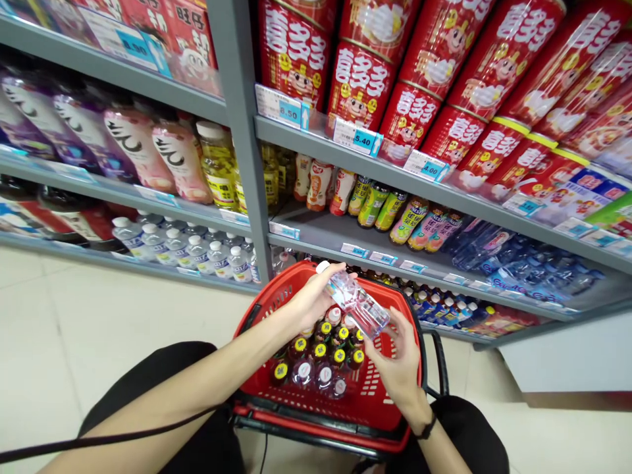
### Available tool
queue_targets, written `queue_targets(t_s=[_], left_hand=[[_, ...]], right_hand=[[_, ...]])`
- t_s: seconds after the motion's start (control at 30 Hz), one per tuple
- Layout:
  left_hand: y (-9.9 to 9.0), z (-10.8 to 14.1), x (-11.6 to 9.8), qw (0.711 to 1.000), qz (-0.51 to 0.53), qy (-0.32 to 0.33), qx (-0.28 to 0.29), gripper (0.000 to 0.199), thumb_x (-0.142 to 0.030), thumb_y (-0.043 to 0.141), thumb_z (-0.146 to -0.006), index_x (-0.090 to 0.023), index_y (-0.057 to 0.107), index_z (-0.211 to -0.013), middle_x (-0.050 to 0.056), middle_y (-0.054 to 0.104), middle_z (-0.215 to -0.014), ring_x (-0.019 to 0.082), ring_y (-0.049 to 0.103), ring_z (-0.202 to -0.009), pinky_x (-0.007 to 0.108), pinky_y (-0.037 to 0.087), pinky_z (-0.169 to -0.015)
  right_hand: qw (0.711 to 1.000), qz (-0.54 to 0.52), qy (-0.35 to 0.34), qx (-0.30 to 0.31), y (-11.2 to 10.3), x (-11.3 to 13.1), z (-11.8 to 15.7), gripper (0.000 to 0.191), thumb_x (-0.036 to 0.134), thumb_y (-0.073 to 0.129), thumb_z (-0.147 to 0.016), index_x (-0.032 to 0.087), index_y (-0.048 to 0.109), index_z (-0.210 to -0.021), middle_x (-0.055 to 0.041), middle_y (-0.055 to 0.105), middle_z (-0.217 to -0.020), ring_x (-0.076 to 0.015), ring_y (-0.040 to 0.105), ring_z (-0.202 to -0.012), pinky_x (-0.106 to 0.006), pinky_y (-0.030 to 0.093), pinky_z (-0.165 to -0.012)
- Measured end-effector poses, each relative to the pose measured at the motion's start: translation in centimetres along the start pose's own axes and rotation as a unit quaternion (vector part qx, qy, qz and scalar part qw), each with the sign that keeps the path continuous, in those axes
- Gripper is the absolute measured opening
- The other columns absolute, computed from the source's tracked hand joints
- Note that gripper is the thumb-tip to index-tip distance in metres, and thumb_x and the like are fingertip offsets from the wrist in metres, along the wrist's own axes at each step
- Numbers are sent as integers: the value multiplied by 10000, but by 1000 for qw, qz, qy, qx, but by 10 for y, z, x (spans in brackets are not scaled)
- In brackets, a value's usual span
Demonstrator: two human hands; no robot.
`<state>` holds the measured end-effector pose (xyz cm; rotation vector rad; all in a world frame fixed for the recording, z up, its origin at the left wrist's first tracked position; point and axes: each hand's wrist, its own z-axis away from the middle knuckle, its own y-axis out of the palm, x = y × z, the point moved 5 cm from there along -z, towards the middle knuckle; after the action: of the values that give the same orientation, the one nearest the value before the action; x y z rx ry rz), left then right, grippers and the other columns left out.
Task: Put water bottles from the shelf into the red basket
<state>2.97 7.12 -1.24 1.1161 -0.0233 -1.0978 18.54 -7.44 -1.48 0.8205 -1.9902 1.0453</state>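
Note:
A clear plastic bottle with a white cap is held tilted over the red basket. My left hand is wrapped round its cap end. At the base end, my right hand touches the bottle with its fingers curved around it. Below both hands, several upright bottles with yellow caps stand in the basket, beside several with white or pale caps.
Grey shelves rise ahead, with red cans, yoghurt-like bottles and water bottles. A black cable crosses my left forearm. The basket's black handle sticks out right.

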Motion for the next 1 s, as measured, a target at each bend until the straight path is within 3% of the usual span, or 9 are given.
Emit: queue_targets(t_s=[0.13, 0.2, 0.33, 0.47, 0.57, 0.67, 0.73, 0.87, 1.0], left_hand=[[2, 2, -1, 1000, 9, 2, -8, 95, -254, 661, -926, -160, 666, -913, 108, 784, -997, 183, 721, -727, 313, 584, -715], [4, 3, -2, 1000, 12, 6, -2, 82, -239, 667, -916, -160, 675, -937, 113, 785, -1030, 187, 732, -768, 316, 583, -744], [5, 3, -4, 999, 16, 31, 25, 127, -225, 709, -877, -150, 696, -979, 118, 783, -1067, 194, 743, -894, 308, 571, -840], [3, 2, -4, 999, 9, 42, 29, 160, -234, 732, -846, -152, 709, -982, 117, 783, -1084, 210, 739, -926, 336, 562, -876], [3, 2, -5, 997, 0, 50, 51, 230, -261, 750, -838, -148, 722, -1036, 127, 776, -1121, 225, 734, -958, 361, 555, -915], [4, 3, -5, 993, -15, 78, 90, 334, -251, 761, -837, -141, 715, -1149, 131, 759, -1181, 241, 716, -1049, 395, 532, -1002], [7, 6, -5, 987, -24, 106, 121, 398, -224, 756, -839, -151, 692, -1225, 124, 743, -1228, 251, 693, -1127, 422, 504, -1063], [14, 11, -5, 974, -26, 140, 178, 525, -179, 746, -841, -211, 624, -1350, 102, 704, -1317, 274, 645, -1249, 461, 456, -1129], [20, 14, -4, 968, -54, 155, 190, 608, -149, 788, -811, -222, 591, -1381, 94, 700, -1324, 268, 640, -1266, 394, 476, -1104]], right_hand=[[972, 112, -199, 52, -6, 15, -2, 687, 82, 714, -909, 234, 452, -1526, -157, 633, -1366, -281, 639, -1262, -469, 593, -1033], [952, 144, -261, 65, -7, 21, -2, 742, 42, 696, -914, 230, 402, -1569, -182, 609, -1398, -301, 603, -1315, -511, 576, -1052], [939, 173, -291, 61, -10, 24, -3, 819, 4, 712, -891, 205, 353, -1600, -213, 595, -1401, -319, 591, -1326, -540, 583, -1033], [947, 147, -280, 55, -8, 22, -2, 813, 4, 712, -888, 212, 363, -1592, -200, 596, -1402, -306, 591, -1326, -523, 580, -1043], [971, 103, -215, 37, -6, 17, -2, 741, 53, 722, -890, 239, 430, -1545, -160, 617, -1385, -283, 610, -1301, -495, 572, -1060], [997, 25, -73, -3, -5, 5, -4, 668, 146, 780, -862, 241, 508, -1465, -138, 619, -1388, -273, 627, -1279, -452, 575, -1053], [997, -67, 28, -15, -3, -4, -6, 638, 206, 819, -834, 232, 541, -1407, -139, 613, -1408, -276, 627, -1284, -430, 576, -1043], [949, -258, 179, 23, 7, -15, -11, 545, 292, 861, -802, 227, 605, -1279, -104, 735, -1209, -243, 733, -1064, -364, 627, -880], [886, -378, 245, 109, 22, -6, -7, 351, 428, 788, -871, 190, 671, -1101, -103, 778, -989, -241, 760, -813, -306, 590, -600]])
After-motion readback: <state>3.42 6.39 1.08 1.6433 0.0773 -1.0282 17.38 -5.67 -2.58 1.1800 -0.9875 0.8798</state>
